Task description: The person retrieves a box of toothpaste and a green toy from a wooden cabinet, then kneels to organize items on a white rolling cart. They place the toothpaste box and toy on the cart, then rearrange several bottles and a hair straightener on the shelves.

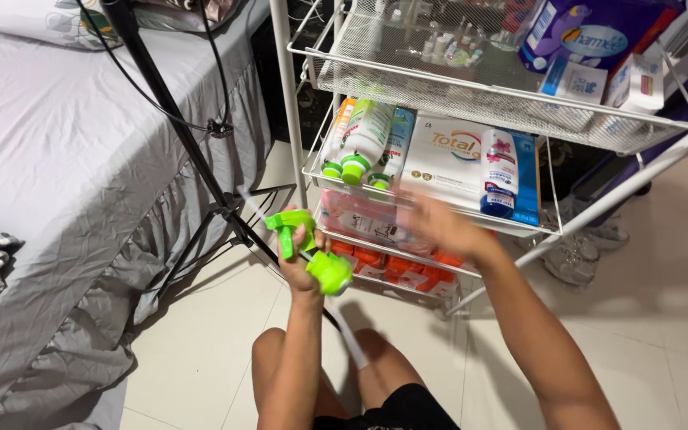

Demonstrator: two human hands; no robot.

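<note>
Head view only. We see the left hand [302,259] clenched around a bright green trigger-spray head [310,248], which is detached from any bottle; its dip tube hangs down over the knees. Nozzle end points left, screw collar sits at lower right of the fist. This spray head is held in the air just in front of a white wire rack [471,95], at the level of the middle shelf.

Right hand [431,223] reaches toward that middle shelf; it is motion-blurred, so we cannot tell whether its fingers are spread or closed, nor whether it touches anything.

On the middle shelf we note bottles with green caps [360,139] lying on their sides, caps toward us, beside a white flat box [443,159] and a white-and-blue tube [497,171]. Orange packs [396,267] fill the lower shelf. A grey bed [65,183] stands to the left, with a black tripod [193,151] between bed and rack.
</note>
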